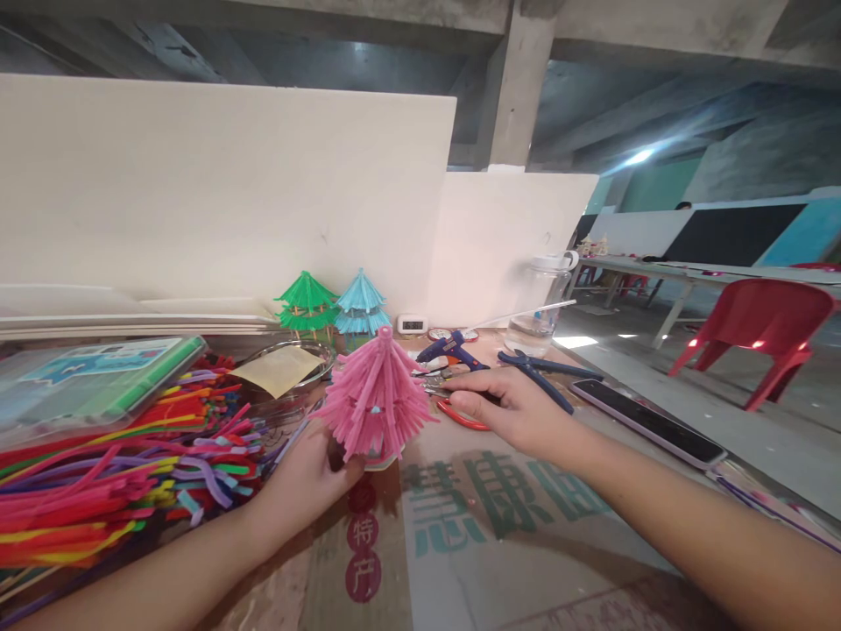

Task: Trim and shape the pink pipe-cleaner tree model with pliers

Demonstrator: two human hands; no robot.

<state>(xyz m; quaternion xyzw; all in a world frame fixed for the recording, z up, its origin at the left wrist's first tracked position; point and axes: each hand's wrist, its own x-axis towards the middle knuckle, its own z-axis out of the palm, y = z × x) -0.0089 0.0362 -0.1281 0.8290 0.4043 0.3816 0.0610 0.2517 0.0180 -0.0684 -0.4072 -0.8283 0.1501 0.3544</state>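
My left hand (315, 469) is closed round the lower part of a pink pipe-cleaner pagoda (379, 394), which stands upright with a layered, fringed roof. A small blue bit shows on its front, and its base is partly hidden by the roof fringe and my thumb. My right hand (509, 403) reaches over the tools to the right of the pagoda, thumb and index finger stretched out and slightly apart. Just beneath it lies a red-handled tool (463, 418), its metal part close to my fingertips; whether they touch I cannot tell. A blue glue gun (456, 350) lies just beyond.
Bundles of coloured pipe cleaners (131, 473) and a plastic case (98, 386) fill the left. Green (306, 302) and light blue (361, 302) pagodas stand behind, beside a small digital clock (413, 324). Blue-handled pliers (542, 372), a phone (647, 421) and a water bottle (539, 302) are right.
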